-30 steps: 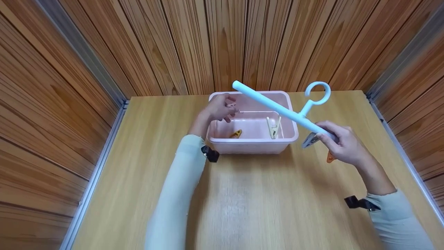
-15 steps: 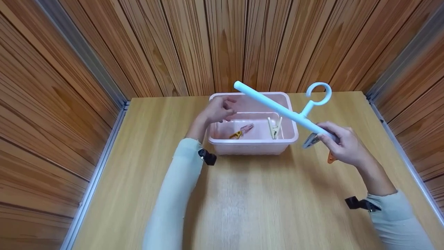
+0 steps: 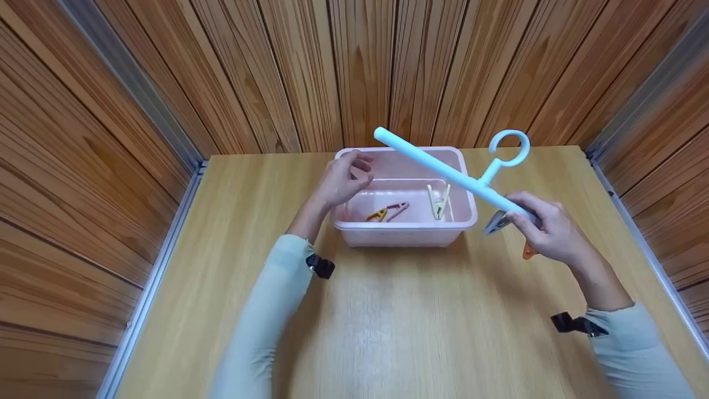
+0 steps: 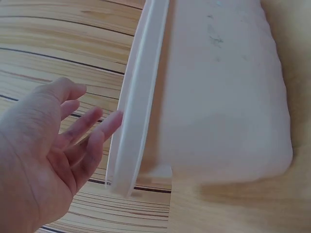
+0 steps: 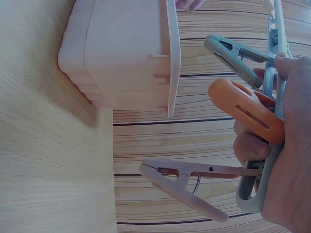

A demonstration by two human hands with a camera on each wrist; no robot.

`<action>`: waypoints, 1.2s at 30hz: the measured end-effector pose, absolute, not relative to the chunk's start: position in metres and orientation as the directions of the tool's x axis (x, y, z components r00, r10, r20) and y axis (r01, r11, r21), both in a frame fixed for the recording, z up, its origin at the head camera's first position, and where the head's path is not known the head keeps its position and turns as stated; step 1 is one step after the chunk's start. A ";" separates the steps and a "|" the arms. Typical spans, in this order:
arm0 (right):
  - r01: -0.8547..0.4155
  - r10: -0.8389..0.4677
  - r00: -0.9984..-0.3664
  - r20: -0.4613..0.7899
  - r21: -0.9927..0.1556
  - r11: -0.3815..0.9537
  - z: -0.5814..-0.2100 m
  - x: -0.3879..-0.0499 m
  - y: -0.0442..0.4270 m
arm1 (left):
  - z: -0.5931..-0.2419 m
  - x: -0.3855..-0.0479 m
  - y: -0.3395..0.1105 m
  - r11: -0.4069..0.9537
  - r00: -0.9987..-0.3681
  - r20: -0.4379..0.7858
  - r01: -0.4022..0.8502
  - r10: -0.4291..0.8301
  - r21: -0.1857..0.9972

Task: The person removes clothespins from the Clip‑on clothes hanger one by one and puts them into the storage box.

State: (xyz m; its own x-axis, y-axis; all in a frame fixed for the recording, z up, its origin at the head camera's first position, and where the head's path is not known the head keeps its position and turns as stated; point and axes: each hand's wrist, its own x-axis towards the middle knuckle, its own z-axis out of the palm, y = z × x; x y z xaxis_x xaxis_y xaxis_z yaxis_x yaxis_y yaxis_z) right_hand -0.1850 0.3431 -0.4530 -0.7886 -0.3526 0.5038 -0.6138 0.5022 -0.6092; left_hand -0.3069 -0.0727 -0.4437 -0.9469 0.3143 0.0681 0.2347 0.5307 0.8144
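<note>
On my feeds I list two hands, set well apart. Item: right hand [image 3: 545, 227], fingers curled round one end of the hanger [image 3: 432, 162], which I see lifted above the table [image 3: 354, 327] and slanting up to the left, its far end over the bin [image 3: 401, 235], hook uppermost. Item: three clips on the hanger by that hand, best seen from the right wrist: grey clip [image 5: 235, 63] nearest the thumb, orange clip [image 5: 231, 97] beside it, rose clip [image 5: 181, 184] at the looped end. Item: left hand [image 3: 340, 182], fingers loosely bent and parted, at the left rim of the bin; whether a fingertip touches the rim I cannot tell. Item: bin, pale pink, upright on the table near the back wall [image 3: 363, 83]. Contents I can count: yellow clip [image 3: 379, 214] and pink clip [image 3: 404, 206], lying close together left of centre, and cream clip [image 3: 438, 209], at the right with its two legs pointing up. Item: two sleeves, pale green, a black camera [image 3: 320, 266] at each cuff.
</note>
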 end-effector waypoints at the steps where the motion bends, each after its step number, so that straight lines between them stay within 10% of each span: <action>1: -0.614 -0.351 -0.788 0.505 -0.609 0.502 -0.453 -0.185 0.343 | -0.444 -0.306 -0.073 0.532 -0.946 0.083 0.248 0.314 0.810; 36: -0.682 -0.381 -0.730 0.567 -0.570 0.458 -0.442 -0.199 0.317 | -0.444 -0.234 -0.057 0.261 -0.925 0.300 0.357 0.235 0.897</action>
State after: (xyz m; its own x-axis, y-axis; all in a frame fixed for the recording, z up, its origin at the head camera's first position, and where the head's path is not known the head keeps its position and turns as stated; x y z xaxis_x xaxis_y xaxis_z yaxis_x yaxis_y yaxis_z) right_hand -0.1989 0.3168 -0.4422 -0.7302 -0.3807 0.5673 -0.6819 0.4580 -0.5704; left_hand -0.2340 -0.0566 -0.4444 -0.9246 0.2348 0.2999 0.3571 0.2606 0.8970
